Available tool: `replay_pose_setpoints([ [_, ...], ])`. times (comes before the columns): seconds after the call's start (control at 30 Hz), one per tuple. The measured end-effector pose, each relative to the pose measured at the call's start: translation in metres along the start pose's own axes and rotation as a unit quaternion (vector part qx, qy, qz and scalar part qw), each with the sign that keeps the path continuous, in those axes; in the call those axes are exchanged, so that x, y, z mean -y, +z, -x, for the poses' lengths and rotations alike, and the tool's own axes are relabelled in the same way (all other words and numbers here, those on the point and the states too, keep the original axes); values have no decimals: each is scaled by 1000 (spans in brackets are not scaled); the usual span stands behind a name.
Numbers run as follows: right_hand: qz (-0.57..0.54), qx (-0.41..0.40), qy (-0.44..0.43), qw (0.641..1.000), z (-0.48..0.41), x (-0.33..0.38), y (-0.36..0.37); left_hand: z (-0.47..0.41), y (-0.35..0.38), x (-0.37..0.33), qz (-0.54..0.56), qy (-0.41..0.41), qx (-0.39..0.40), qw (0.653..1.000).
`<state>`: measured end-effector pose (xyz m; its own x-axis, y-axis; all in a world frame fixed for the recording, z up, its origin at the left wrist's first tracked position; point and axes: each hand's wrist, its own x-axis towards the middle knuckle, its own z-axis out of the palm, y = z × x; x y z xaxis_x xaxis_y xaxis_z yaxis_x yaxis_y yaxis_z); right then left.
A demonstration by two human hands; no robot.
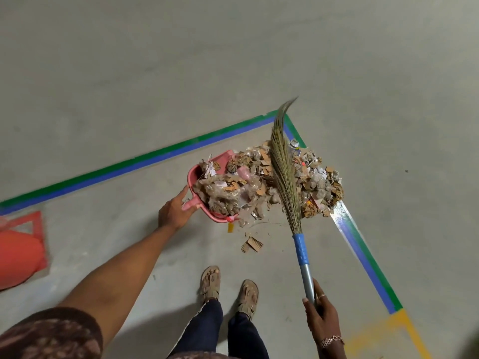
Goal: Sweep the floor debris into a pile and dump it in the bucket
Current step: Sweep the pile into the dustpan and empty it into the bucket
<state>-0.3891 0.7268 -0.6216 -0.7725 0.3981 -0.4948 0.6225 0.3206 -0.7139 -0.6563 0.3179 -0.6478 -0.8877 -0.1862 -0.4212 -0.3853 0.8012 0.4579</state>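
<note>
A pile of brown cardboard scraps, paper and plastic bits (311, 182) lies in the taped floor corner. My left hand (174, 209) grips the handle of a pink dustpan (207, 172), which rests on the floor at the pile's left and is heaped with debris. My right hand (320, 310) holds the metal shaft of a grass broom (283, 174) with a blue collar. Its bristles lie across the middle of the pile, tips pointing away from me. A few scraps (252, 244) sit loose on the floor nearer my feet.
Green and blue tape lines (155, 156) mark the corner on the grey concrete floor. A red-orange bucket or container (18, 252) shows partly at the left edge. My sandalled feet (228, 288) stand just behind the pile. Yellow tape (404, 330) lies at lower right.
</note>
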Motion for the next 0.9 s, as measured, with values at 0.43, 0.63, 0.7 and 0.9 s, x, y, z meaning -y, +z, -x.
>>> replay_pose_setpoints([
  [0.43,87,83,-36,992,-30,-5,-34,20,7,-12,23,-49,-11,998],
  [0.63,103,64,-53,991,-31,5,-54,33,-1,-13,25,-62,-19,998],
  [0.7,115,72,-66,989,-32,12,-59,40,-7,-13,30,-63,-21,997],
  [0.9,134,121,-116,977,-37,34,-64,71,-30,-11,69,-77,-65,993],
])
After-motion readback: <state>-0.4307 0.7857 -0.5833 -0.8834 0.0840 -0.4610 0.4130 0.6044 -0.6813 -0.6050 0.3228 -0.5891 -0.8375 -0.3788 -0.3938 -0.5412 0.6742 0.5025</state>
